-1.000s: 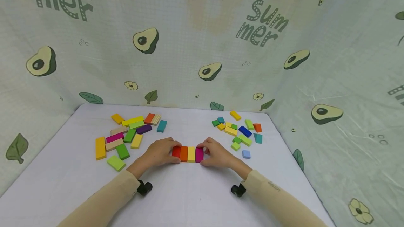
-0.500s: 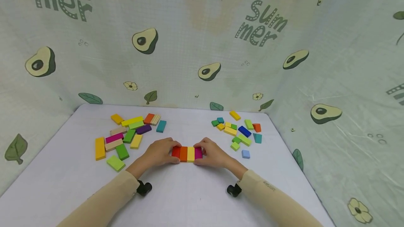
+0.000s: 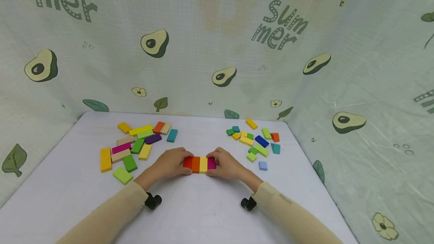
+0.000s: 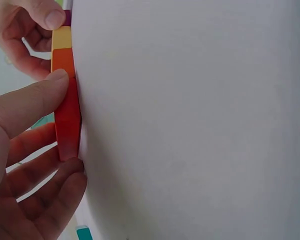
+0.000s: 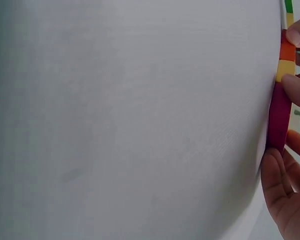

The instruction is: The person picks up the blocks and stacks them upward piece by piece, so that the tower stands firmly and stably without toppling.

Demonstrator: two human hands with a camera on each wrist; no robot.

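Observation:
Four-sided wooden blocks lie in a short row on the white table: a red block [image 3: 187, 162], an orange block [image 3: 195, 165], a pale yellow block [image 3: 203, 165] and a magenta block [image 3: 211, 163]. My left hand [image 3: 168, 163] grips the red block at the row's left end, thumb on the near side and fingers at the far side. At the other end my right hand [image 3: 226, 164] holds the magenta block the same way. The wrist views show the red block [image 4: 68, 120] and the magenta block [image 5: 278, 117] between thumb and fingers. Neighbouring blocks touch.
Loose blocks lie to the left, among them a lime block [image 3: 123, 176], a green block [image 3: 130, 163] and a purple block [image 3: 153, 138]. A smaller group on the right includes a dark blue block [image 3: 262, 141] and a light blue block [image 3: 263, 165]. A printed curtain [image 3: 190, 97] stands behind.
My right hand has slid the magenta block left against the pale yellow block, closing a small gap. My left hand keeps its grip on the red block. The head view has shifted slightly.

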